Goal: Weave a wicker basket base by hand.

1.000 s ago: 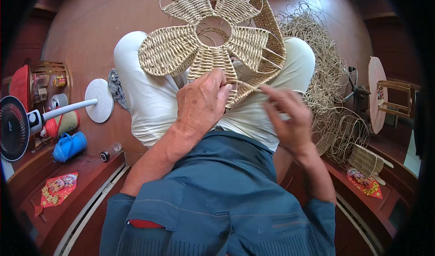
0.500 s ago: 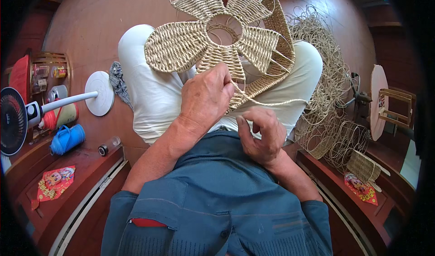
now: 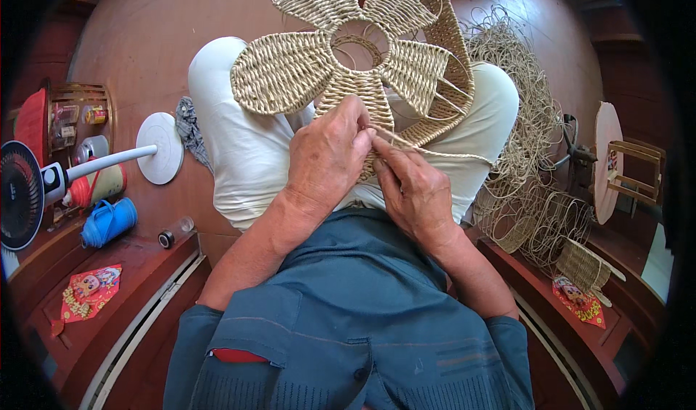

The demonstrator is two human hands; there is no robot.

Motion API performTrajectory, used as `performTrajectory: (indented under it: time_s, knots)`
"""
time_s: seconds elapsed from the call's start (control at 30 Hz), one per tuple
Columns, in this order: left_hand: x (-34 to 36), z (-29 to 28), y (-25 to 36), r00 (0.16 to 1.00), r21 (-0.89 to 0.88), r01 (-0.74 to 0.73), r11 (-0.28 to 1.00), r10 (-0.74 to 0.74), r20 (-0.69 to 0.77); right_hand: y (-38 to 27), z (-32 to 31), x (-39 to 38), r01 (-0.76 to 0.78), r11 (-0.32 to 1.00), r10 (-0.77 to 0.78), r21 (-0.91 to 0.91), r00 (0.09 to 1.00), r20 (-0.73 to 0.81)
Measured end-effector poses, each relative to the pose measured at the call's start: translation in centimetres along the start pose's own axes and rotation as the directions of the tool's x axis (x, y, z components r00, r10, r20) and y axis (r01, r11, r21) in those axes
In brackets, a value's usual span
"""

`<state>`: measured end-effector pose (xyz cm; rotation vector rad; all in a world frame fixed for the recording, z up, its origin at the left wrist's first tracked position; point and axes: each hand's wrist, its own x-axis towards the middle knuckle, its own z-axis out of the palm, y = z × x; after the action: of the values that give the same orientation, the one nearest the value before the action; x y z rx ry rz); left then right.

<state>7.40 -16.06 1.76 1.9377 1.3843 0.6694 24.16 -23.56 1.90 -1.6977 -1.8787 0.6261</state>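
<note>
A flower-shaped straw weaving (image 3: 283, 73) with a round hole in its middle rests across my lap. Bare frame rods and loose strands show at some of its petals. My left hand (image 3: 326, 149) is closed on the petal nearest me, thumb and fingertips pinched at its edge. From there a straw cord (image 3: 453, 155) trails right over my thigh. My right hand (image 3: 419, 192) meets the left one, its thumb and index finger pinched near the start of the cord. The exact strand between those fingertips is hidden. Beneath the flower lies a deeper woven piece (image 3: 458, 69) with a curved rim.
A large tangle of straw cord (image 3: 518, 91) spreads over the floor at my right. Beside it stands a round-topped stool (image 3: 607, 163). To my left are a fan (image 3: 22, 192), a blue jug-like container (image 3: 109, 223) and a small glass jar (image 3: 175, 233).
My right hand has moved up and left from beside the cord to my left hand, and its fingers have closed. The left hand stays on the petal.
</note>
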Motion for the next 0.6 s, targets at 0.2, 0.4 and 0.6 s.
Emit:
performTrajectory:
  time_s: [0.2, 0.4, 0.6]
  knots:
    - [-1.5, -1.1, -0.3, 0.996, -0.091, -0.061, 0.994, 0.055, -0.067, -1.0, -0.7, 0.9, -0.135, 0.986, 0.117, 0.1, 0.978, 0.173]
    - [-3.5, -0.6, 0.4, 0.966, 0.273, -0.248, 0.93, 0.257, 0.001, -0.7, -1.0, 1.9, -0.24, 0.945, 0.163, 0.224, 0.936, 0.313]
    - [-3.8, -0.5, 2.1, 0.984, 0.345, -0.175, 0.922, 0.149, 0.101, -0.3, -1.7, 2.7, -0.452, 0.8, 0.214, 0.394, 0.828, 0.518]
